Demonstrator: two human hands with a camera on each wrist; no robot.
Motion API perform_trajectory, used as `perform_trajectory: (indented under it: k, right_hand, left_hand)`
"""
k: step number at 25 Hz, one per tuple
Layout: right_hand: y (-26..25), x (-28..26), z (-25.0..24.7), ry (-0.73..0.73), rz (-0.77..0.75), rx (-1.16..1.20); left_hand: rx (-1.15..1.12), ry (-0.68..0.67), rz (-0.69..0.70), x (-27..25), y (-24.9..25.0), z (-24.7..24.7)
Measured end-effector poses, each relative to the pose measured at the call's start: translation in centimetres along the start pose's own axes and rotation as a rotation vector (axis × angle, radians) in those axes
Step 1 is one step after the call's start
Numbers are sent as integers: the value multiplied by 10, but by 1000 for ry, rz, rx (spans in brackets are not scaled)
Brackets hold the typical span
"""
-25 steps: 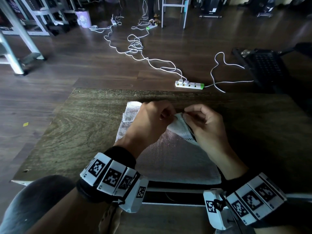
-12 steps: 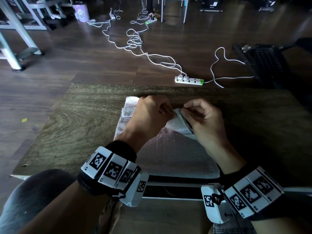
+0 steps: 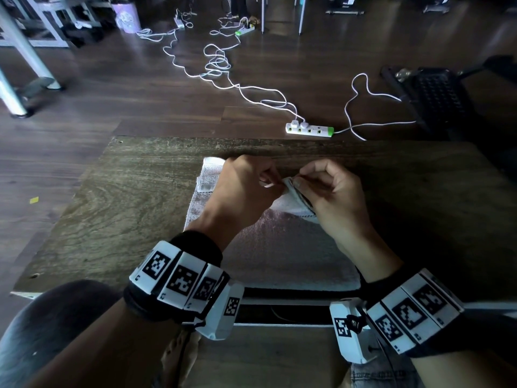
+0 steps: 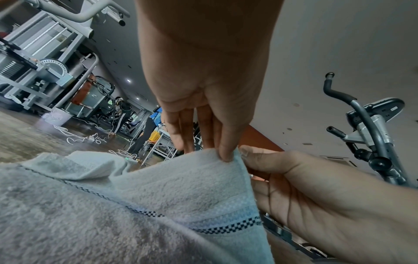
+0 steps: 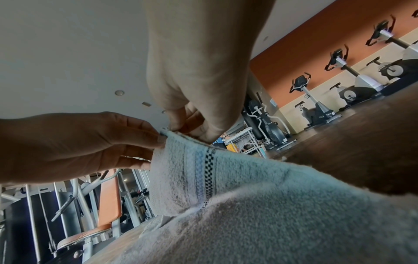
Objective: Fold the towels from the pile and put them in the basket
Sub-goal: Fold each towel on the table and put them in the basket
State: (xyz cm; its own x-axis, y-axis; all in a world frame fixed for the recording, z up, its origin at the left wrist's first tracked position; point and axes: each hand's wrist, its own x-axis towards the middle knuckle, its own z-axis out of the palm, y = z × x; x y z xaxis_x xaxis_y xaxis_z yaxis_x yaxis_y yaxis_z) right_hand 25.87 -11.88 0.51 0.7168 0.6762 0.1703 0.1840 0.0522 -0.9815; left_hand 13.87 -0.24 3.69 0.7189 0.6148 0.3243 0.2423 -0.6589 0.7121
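Observation:
A pale grey towel [image 3: 279,247] with a dark checked stripe lies spread on the wooden table [image 3: 134,208]. One corner of it is lifted near the table's far edge. My left hand [image 3: 275,182] pinches that raised corner between thumb and fingers, and the left wrist view shows the left hand [image 4: 226,157] on the towel [image 4: 158,196] edge. My right hand [image 3: 296,181] pinches the same corner from the right. In the right wrist view the right hand [image 5: 192,133] grips the towel [image 5: 248,178] hem.
The towel's far left corner [image 3: 211,175] is folded over. A white power strip [image 3: 309,129] and cables lie on the floor beyond the table. A dark perforated object [image 3: 439,99] stands at the far right. Metal frame legs [image 3: 16,65] are at far left.
Both hands keep their pinch on the lifted towel corner at the same place. Only the head view has shifted slightly.

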Motion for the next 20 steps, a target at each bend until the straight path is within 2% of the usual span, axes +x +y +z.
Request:
perform_trajectory:
  k: [6,12,20]
  right_hand:
    - [-2,0,-1,4,6,12]
    - [-6,-2,-3,-128,45,7]
    - [-4,-1,-2,-92,45,-62]
  left_hand:
    - [0,-1,-16,1,-1,2]
    - [-15,-1,-7,-1,-3,3]
    - [-21,-2,-29,0,-6,8]
